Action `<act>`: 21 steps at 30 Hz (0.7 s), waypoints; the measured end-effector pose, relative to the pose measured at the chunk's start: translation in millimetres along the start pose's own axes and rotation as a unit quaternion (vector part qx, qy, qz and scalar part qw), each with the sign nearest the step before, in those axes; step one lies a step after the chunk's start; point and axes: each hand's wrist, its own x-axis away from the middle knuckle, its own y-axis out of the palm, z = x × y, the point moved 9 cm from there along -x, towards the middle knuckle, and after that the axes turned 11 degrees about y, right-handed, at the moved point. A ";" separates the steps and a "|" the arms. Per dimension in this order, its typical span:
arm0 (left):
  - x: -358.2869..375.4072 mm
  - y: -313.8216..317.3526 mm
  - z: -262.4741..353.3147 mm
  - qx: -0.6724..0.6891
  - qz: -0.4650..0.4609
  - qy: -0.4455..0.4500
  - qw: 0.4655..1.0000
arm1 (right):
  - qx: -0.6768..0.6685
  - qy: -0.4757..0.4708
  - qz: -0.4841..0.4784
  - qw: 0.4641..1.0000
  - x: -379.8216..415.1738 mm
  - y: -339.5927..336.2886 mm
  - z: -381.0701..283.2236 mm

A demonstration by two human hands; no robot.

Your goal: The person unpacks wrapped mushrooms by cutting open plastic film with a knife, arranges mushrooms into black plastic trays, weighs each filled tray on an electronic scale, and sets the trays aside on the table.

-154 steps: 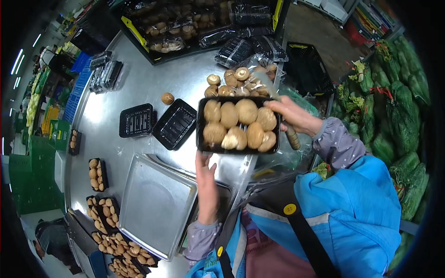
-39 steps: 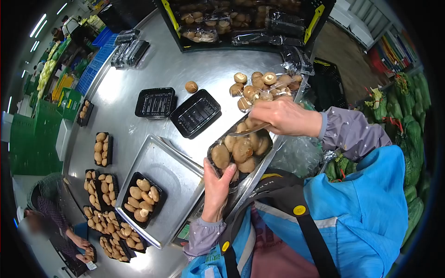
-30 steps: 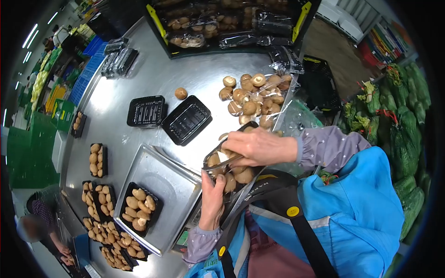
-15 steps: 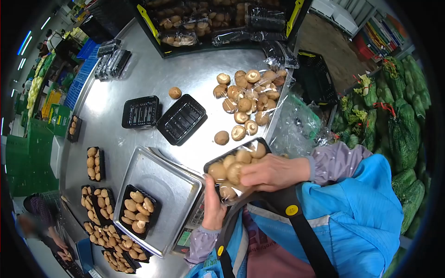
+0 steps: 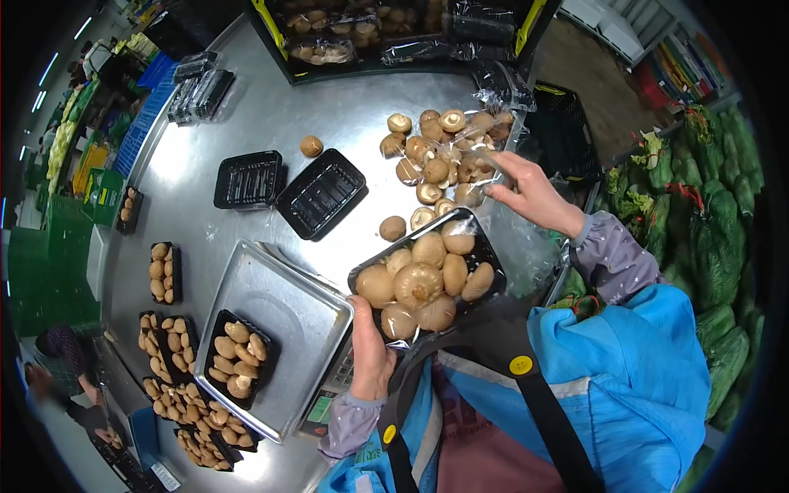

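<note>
The left hand (image 5: 371,353) grips the filled tray (image 5: 427,279) at its near-left corner: thumb along the rim, remaining fingers partly hidden beneath. The tray tilts, its mushrooms facing up. The right hand (image 5: 534,197) is off the tray, beyond its far-right corner; thumb and forefinger stand apart beside the mushroom pile (image 5: 436,170). Whether they hold anything cannot be determined.

Clearances: one loose mushroom (image 5: 392,228) lies just past the tray's far rim, between the left thumb and the pile. Steel surface separates that rim from the nearer black tray (image 5: 320,195). The metal pan (image 5: 283,316) has its right edge immediately beside the left thumb, limiting leftward travel. A packed tray (image 5: 238,359) rests in the pan, farther left of the thumb.
</note>
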 end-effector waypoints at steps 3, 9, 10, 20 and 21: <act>-5.7 -4.6 -3.5 -0.010 -0.012 0.029 0.999 | 0.011 -0.048 -0.038 0.998 12.7 -1.2 -52.9; -2.8 8.5 -1.1 -0.012 -0.044 0.053 0.998 | 0.172 -0.133 -0.033 0.976 22.6 23.3 -79.4; -3.0 8.9 -1.7 0.001 -0.046 0.049 0.998 | 0.187 -0.145 -0.020 0.971 22.6 25.4 -79.5; 0.1 4.6 -3.9 -0.013 -0.042 0.008 0.999 | 0.094 -0.158 -0.007 0.983 13.2 22.3 -65.9; 1.9 4.5 -2.6 -0.024 -0.043 0.007 0.999 | 0.007 -0.084 -0.041 0.996 7.4 18.9 -56.3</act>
